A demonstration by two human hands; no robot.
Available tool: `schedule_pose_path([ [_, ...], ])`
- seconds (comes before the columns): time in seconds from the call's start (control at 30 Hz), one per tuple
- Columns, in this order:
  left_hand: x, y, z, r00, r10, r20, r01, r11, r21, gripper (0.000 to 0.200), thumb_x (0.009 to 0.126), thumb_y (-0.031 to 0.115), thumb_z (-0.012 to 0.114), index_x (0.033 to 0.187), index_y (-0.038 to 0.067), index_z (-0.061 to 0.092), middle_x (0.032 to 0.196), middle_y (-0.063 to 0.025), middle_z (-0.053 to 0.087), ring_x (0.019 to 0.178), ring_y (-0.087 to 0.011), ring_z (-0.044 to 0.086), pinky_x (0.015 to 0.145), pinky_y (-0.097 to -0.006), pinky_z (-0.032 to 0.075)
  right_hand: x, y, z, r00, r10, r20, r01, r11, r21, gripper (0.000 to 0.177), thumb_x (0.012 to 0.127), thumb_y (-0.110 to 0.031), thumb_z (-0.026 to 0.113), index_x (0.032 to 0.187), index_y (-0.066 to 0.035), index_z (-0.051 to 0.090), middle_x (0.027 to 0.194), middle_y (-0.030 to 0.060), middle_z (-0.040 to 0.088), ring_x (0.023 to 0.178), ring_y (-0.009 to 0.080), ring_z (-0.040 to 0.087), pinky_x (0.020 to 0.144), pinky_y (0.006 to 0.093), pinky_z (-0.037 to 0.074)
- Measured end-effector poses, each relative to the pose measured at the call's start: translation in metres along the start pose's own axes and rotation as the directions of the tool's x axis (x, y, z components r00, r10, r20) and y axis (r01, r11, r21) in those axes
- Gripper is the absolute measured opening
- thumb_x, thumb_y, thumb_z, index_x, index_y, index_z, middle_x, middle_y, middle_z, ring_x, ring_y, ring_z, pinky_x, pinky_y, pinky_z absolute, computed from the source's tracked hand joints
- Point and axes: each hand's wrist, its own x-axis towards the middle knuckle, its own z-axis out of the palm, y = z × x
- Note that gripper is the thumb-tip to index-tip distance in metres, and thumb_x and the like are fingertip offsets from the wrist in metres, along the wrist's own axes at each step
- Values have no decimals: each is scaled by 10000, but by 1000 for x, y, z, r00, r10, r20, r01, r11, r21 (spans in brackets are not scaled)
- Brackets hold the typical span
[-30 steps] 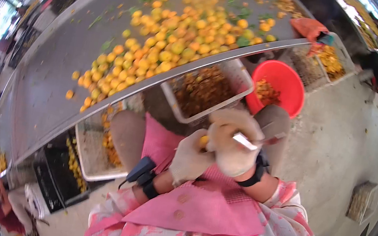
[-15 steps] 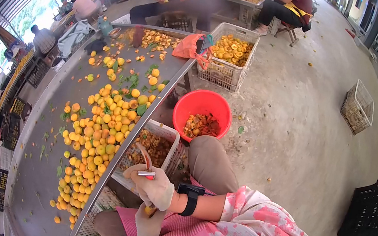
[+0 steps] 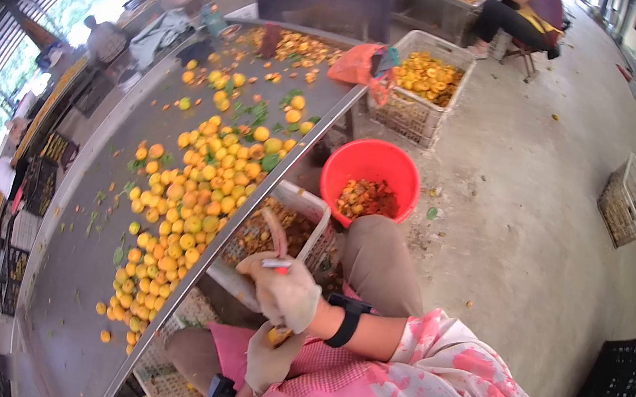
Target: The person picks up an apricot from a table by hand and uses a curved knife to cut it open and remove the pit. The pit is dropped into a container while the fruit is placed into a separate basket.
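The left hand (image 3: 268, 364), gloved, sits at the lower centre of the frame, fingers closed around a small yellow fruit (image 3: 280, 335) and presenting it upward to the tool. The right hand (image 3: 285, 293), also gloved, lies directly above and against it, fingers clamped on a short knife (image 3: 275, 243) with the blade pointing up, away from the body. Both hands work over the lap, just beside a white crate (image 3: 310, 197) of cut pieces, probably so that pieces drop close. A red bucket (image 3: 374, 162) stands up and to the right. Loose fruit (image 3: 200, 180) lies on the metal table (image 3: 75, 260) at the left.
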Motion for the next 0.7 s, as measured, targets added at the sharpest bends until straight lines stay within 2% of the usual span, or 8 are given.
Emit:
schedule_pose_path([
  [0.07, -6, 8, 0, 1000, -7, -16, 8, 999, 54, 279, 850, 138, 727, 1061, -12, 625, 918, -66, 682, 847, -112, 627, 747, -289, 516, -1, -2, 6, 990, 100, -101, -84, 985, 152, 248, 1005, -180, 498, 1147, 6, 582, 533, -21, 463, 379, 89, 451, 334, 248, 342],
  [0.1, -3, -3, -1, 999, -10, -37, 12, 999, 41, 257, 842, 164, 733, 1017, 7, 627, 852, -88, 668, 803, -116, 622, 716, -299, 517, 2, -5, 6, 993, 114, -10, -104, 932, 346, 256, 1007, -194, 504, 1153, 8, 566, 549, -24, 471, 388, 86, 462, 338, 245, 355],
  [0.13, -3, -15, -2, 997, 25, -68, -20, 998, 65, 250, 829, 185, 738, 969, 17, 616, 792, -120, 646, 737, -142, 614, 676, -322, 512, -2, -3, 9, 981, 117, -157, -79, 971, 227, 260, 1012, -203, 497, 1166, 0, 550, 561, -35, 455, 392, 83, 453, 345, 245, 357],
  [0.2, -8, 0, -3, 997, 21, -74, -12, 992, 124, 253, 809, 180, 739, 942, 12, 604, 776, -160, 646, 684, -194, 616, 643, -345, 503, -2, 5, -2, 985, 167, -31, -146, 924, 353, 221, 1029, -204, 459, 1162, -43, 533, 549, -53, 363, 377, 67, 358, 343, 237, 295],
  [0.27, -12, 7, -3, 997, 26, -75, -14, 987, 161, 254, 807, 171, 731, 935, 0, 594, 778, -149, 656, 697, -219, 662, 629, -353, 509, -5, 1, 3, 973, 220, -62, -185, 917, 353, 198, 1048, -206, 425, 1133, -72, 542, 539, -58, 305, 365, 68, 278, 343, 252, 213],
  [0.4, -14, 1, -5, 990, 131, -51, -118, 973, 198, 309, 796, 194, 756, 982, 1, 601, 811, -146, 670, 706, -231, 669, 637, -361, 518, -9, 4, 14, 919, 381, -104, -303, 850, 431, 213, 1019, -260, 480, 1101, -80, 557, 539, -74, 284, 389, 64, 256, 375, 254, 231],
  [0.57, -8, -1, -10, 983, 177, -53, -158, 954, 254, 388, 782, 210, 784, 1053, 3, 600, 844, -153, 675, 742, -243, 675, 664, -348, 525, -4, -6, 20, 942, 295, -162, -215, 897, 386, 215, 1037, -278, 450, 1102, -103, 555, 535, -73, 273, 390, 67, 247, 381, 250, 242],
  [0.7, -6, 7, -18, 994, 105, -40, -100, 990, 103, 404, 789, 206, 789, 1077, 9, 586, 869, -128, 659, 764, -195, 644, 689, -324, 521, 2, -18, 18, 973, 135, -185, -62, 933, 355, 251, 1060, -254, 384, 1124, -87, 561, 535, -76, 258, 387, 64, 219, 371, 245, 229],
])
